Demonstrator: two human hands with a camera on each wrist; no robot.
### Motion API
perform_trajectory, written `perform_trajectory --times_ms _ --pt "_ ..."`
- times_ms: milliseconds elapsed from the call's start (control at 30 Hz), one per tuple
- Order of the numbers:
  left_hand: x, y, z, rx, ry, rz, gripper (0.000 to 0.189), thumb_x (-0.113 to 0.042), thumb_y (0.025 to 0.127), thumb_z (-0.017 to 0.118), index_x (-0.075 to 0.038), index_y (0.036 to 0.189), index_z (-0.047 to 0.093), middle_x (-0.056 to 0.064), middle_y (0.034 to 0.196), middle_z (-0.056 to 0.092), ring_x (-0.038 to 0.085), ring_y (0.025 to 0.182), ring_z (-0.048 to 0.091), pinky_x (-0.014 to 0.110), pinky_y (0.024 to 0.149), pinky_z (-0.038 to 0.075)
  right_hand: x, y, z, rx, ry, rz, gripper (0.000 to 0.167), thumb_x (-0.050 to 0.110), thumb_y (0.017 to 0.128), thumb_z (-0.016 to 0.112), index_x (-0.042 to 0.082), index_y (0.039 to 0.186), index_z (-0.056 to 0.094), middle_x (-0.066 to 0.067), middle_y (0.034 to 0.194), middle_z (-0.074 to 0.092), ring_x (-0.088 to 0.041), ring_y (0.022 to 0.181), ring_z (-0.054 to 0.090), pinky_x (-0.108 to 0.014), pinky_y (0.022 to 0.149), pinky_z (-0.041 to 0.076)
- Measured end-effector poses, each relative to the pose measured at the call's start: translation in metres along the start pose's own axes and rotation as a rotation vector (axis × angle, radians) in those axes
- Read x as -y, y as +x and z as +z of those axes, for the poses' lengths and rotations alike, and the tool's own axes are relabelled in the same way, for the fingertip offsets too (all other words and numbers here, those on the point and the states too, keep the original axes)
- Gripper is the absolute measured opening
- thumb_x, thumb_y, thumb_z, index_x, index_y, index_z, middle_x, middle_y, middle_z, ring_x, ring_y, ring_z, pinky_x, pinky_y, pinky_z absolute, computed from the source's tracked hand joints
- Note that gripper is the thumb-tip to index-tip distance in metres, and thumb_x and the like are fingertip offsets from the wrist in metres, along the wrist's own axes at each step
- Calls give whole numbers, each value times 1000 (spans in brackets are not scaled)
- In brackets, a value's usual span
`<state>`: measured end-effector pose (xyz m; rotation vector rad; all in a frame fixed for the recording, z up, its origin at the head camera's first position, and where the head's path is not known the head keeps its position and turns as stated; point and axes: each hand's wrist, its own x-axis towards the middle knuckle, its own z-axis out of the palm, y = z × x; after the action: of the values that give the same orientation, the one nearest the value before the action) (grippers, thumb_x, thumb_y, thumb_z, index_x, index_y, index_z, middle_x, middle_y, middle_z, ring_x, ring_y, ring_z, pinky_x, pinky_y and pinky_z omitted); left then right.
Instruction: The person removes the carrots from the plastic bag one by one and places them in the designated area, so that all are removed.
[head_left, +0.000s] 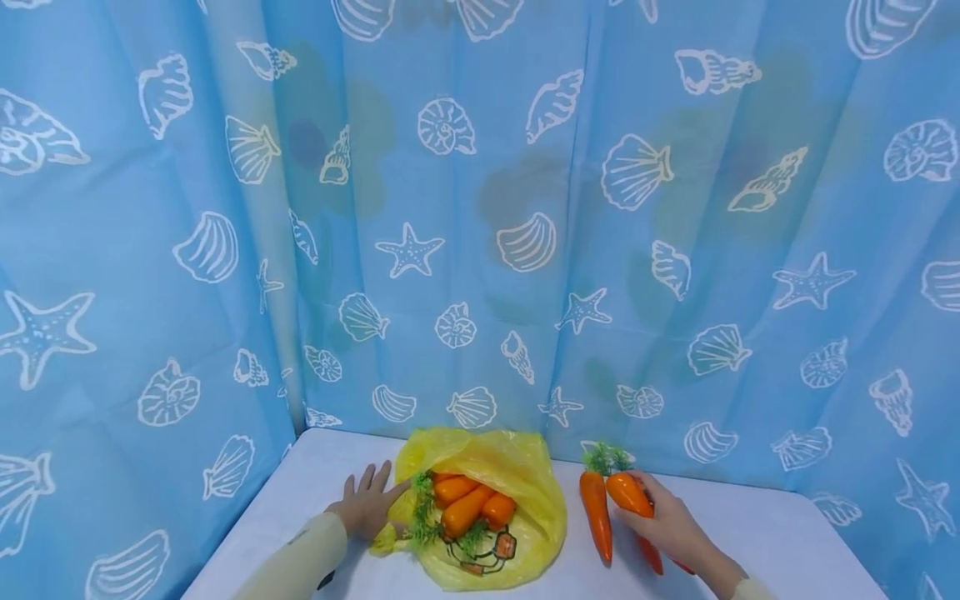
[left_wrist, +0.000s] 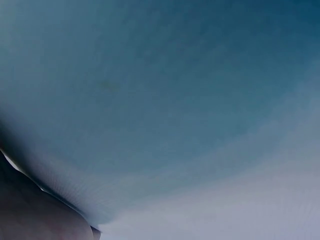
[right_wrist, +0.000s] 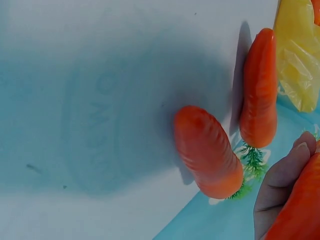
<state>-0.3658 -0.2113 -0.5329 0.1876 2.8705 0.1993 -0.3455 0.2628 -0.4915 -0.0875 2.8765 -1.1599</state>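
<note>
In the head view a yellow plastic bag (head_left: 536, 517) lies with its mouth agape, showing several orange carrots (head_left: 467, 510) with green tops inside. My left hand (head_left: 367, 504) rests at the bag's left edge, fingers spread and touching the plastic. The left wrist view catches only a dark bit of that hand (left_wrist: 40, 215). My right hand (head_left: 671, 521) grips a carrot (head_left: 630, 493) to the right of the bag; its thumb (right_wrist: 290, 170) lies along the carrot (right_wrist: 300, 205) in the right wrist view. Two more carrots, one slim (right_wrist: 259, 90) and one nearer (right_wrist: 207, 152), lie close by.
A white table (head_left: 300, 475) carries everything. Behind and to the left hangs a blue curtain (head_left: 480, 333) printed with white shells and starfish, close to the table's back edge. A drawing (head_left: 487, 554) is printed on the bag's front.
</note>
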Motion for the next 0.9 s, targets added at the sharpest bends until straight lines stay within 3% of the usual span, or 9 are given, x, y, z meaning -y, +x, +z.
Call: perform_trajectory --times_ms 200,433,667,900 --pt "-2 -1 4 9 -3 -3 78 -65 84 64 -31 150 41 16 165 15 45 150 12 69 118 6 -8 1 -4 4 9 11 80 41 85 76 5 146 39 -17 127 60 -19 89 60 -37 76 59" --pt "-1 -4 -1 14 -12 3 77 -62 86 64 -29 151 41 17 165 14 46 150 12 69 118 6 -5 2 -13 -18 -19 -5 88 54 82 74 8 147 38 -16 126 59 -21 96 58 -39 81 59" --pt "-1 -7 5 26 -22 -16 78 -64 84 65 -29 150 42 16 165 16 46 150 12 69 117 5 -10 -2 -16 -22 -12 21 80 45 87 73 6 146 36 -16 119 60 -18 81 57 -32 68 57" --pt "-2 -5 -1 -3 -9 8 78 -64 84 65 -29 150 42 17 165 16 46 150 13 69 117 6 -15 3 -21 -40 -2 19 78 40 89 71 5 147 33 -19 118 60 -19 78 58 -32 67 57"
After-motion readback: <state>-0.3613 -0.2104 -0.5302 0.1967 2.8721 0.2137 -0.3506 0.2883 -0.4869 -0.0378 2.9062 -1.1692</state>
